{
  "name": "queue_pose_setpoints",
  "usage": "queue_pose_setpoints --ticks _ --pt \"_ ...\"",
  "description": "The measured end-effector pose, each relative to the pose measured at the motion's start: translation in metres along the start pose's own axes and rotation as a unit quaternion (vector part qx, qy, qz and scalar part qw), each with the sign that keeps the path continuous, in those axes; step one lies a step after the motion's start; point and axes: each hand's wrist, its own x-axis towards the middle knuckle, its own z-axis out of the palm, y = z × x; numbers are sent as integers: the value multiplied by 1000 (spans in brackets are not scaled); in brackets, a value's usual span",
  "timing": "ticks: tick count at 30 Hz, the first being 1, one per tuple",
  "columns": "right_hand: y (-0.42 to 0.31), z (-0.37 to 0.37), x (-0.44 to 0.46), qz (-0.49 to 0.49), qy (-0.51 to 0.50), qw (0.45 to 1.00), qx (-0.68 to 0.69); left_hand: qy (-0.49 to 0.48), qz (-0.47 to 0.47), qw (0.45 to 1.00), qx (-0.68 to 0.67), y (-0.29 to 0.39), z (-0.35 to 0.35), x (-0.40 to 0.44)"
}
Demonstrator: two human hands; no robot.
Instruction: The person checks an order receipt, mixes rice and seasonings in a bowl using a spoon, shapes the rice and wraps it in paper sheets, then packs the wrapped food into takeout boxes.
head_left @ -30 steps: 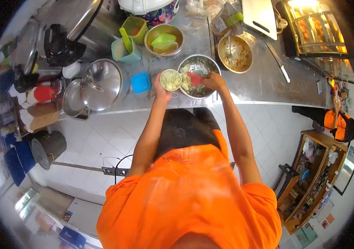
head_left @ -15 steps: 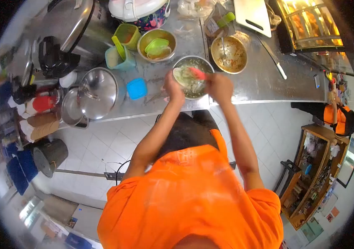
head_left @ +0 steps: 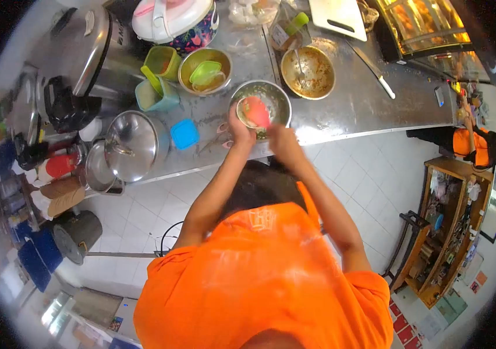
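A small round cup [head_left: 241, 116] is in my left hand [head_left: 240, 130], tilted over the left side of a steel mixing bowl [head_left: 284, 105]. My right hand [head_left: 283, 143], slightly blurred, is closed around the handle of a red spatula [head_left: 255, 109]. The spatula's blade lies across the mouth of the cup, hiding most of what is inside. Bits of pale, chopped food with green specks cling to the bowl's wall. Left of my hands a blue square lid [head_left: 184, 134] lies flat on the metal counter [head_left: 341, 116].
Left are a lidded steel pot [head_left: 131, 145], green and blue containers [head_left: 156, 95] and a bowl with a green scoop [head_left: 205, 72]. Right are a used bowl with a fork [head_left: 308, 72], a knife [head_left: 376, 72] and a white board [head_left: 338, 17]. Another person [head_left: 472, 145] stands far right.
The cup has gone from upright beside the bowl to tilted over it. The red spatula has moved out of the bowl's food and onto the cup's mouth. The view has shifted slightly.
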Motion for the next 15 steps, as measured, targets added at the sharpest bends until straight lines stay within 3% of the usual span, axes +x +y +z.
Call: queue_pose_setpoints --ticks 2,4,6,8,9,10,11,14,15 --pt "-19 18 -10 97 -91 986 -97 19 14 999 32 -1 -3 0" --pt "30 13 0 -19 -143 990 -4 -10 13 999 37 12 -2 -5" --pt "-33 -54 30 294 -276 908 116 23 9 999 32 22 10 -19" --pt "-13 -35 28 295 -277 904 138 52 10 998 21 25 12 -20" --pt "19 8 14 111 -228 967 23 54 25 996 59 21 8 -14" --pt "34 34 4 -77 -166 979 -93 55 38 993 97 16 5 -11" --pt "4 20 6 -15 -212 964 -159 55 39 993 95 18 2 -12" --pt "14 -27 38 -20 -215 954 -210 37 29 998 50 45 -27 -21" --pt "-10 -49 46 33 -174 946 -271 66 47 995 59 55 -33 -19"
